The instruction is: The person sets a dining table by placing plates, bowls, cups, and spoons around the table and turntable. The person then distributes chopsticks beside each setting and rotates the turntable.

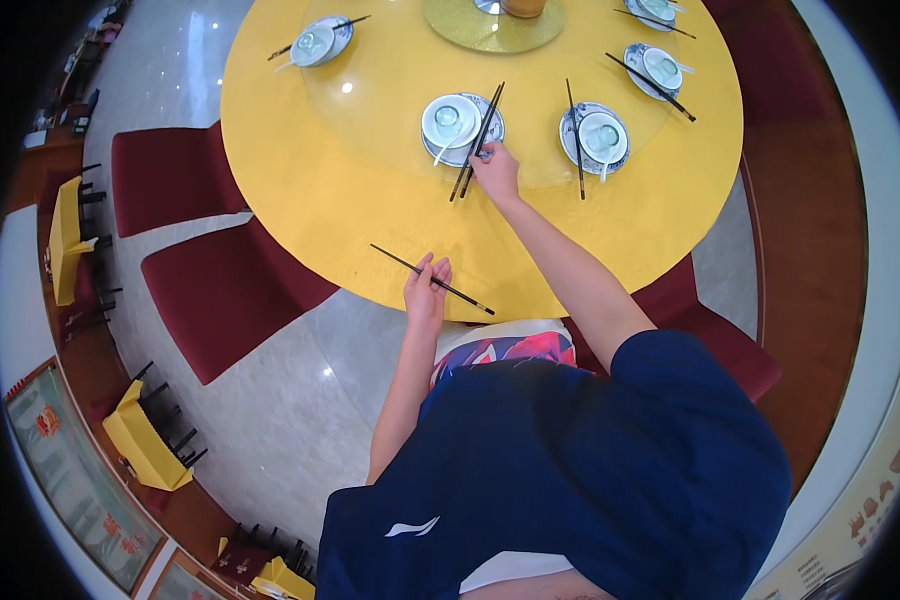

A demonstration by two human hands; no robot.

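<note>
My left hand (428, 290) is over the table's near edge, fingers closed around dark chopsticks (395, 259) that slant down to the right; whether it is one or a pair I cannot tell. My right hand (497, 172) reaches forward and pinches a pair of dark chopsticks (492, 112) at the right side of a place setting. That setting has a blue-patterned plate (430, 147), a white bowl (467, 108), a clear glass (447, 121) and a white spoon (440, 155). The right fingertips are partly hidden against the chopsticks and plate rim.
To the right, another plate setting (620, 155) has chopsticks (575, 140) on its left. Further settings stand at the far left (340, 45) and far right (633, 58) of the yellow table (320, 200). A glass turntable (450, 35) is at the back. Red chairs (230, 300) surround the table.
</note>
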